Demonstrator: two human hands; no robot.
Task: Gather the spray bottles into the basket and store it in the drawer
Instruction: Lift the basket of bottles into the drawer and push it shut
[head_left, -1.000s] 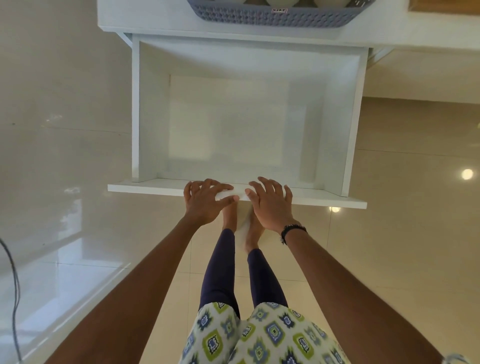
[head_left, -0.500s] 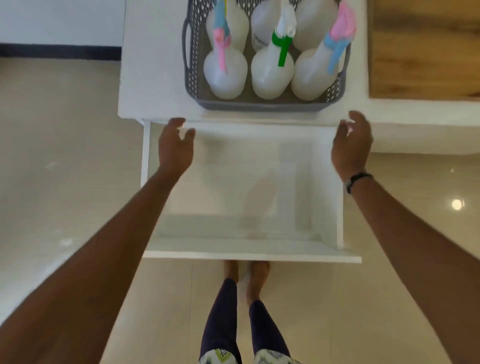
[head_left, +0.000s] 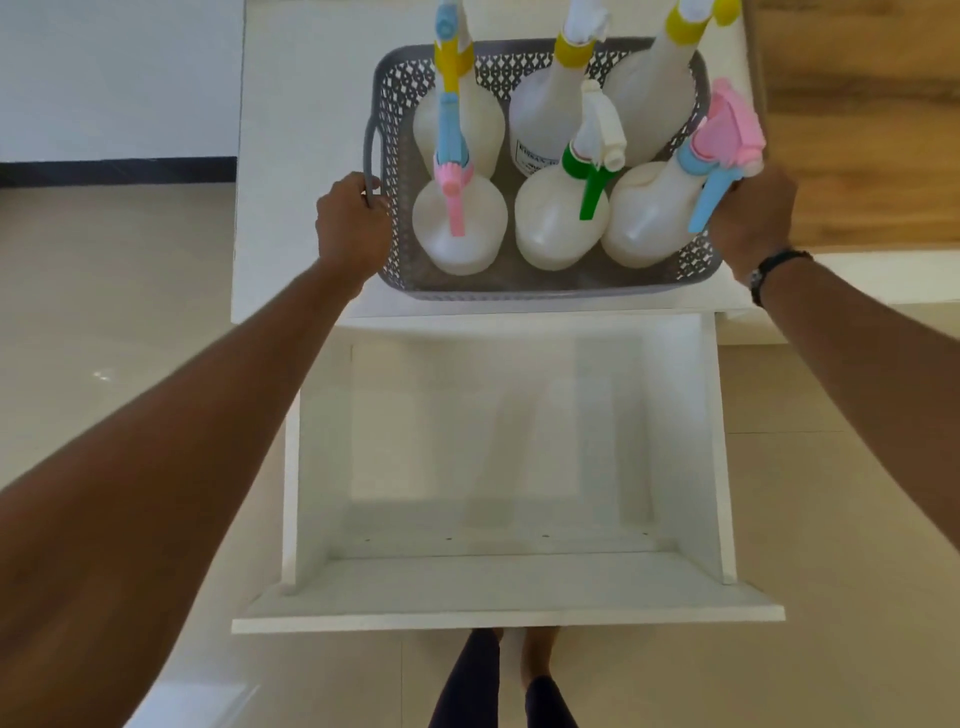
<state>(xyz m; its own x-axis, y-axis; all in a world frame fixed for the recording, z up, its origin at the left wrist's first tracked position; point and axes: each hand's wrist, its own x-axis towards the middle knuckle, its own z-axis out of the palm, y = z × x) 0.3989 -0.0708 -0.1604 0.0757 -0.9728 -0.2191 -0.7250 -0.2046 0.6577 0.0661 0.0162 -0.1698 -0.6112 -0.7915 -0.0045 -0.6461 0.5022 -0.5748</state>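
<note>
A grey perforated plastic basket (head_left: 545, 286) sits at the front edge of the white desk (head_left: 301, 156), packed with six white plastic spray bottles (head_left: 563, 218) in two rows, their triggers in pink, green, blue, yellow and white. Directly below it, the white drawer (head_left: 509, 587) stands pulled well out, with nothing visible inside.

The left hand (head_left: 353, 228) grips the basket's left loop handle, fingers curled round it. The right hand (head_left: 753, 218) is at the right rim with its fingers wrapped toward the basket; the handle itself is hidden behind the hand and the pink-and-blue trigger, so the exact hold cannot be made out, though it looks like a grip on that side.

The gathering looks finished; the lift and lowering into the drawer are not yet done. The risks lie there. The bottles stand tall and loose, so tilting the basket as it leaves the desk could topple them against each other or over the rim. The rightmost bottle's trigger leans out beside the right hand and could snag or be knocked. The basket seems nearly as wide as the drawer's opening, so a skewed descent may catch its side walls. Tall nozzles might also foul the desk when the drawer closes.
</note>
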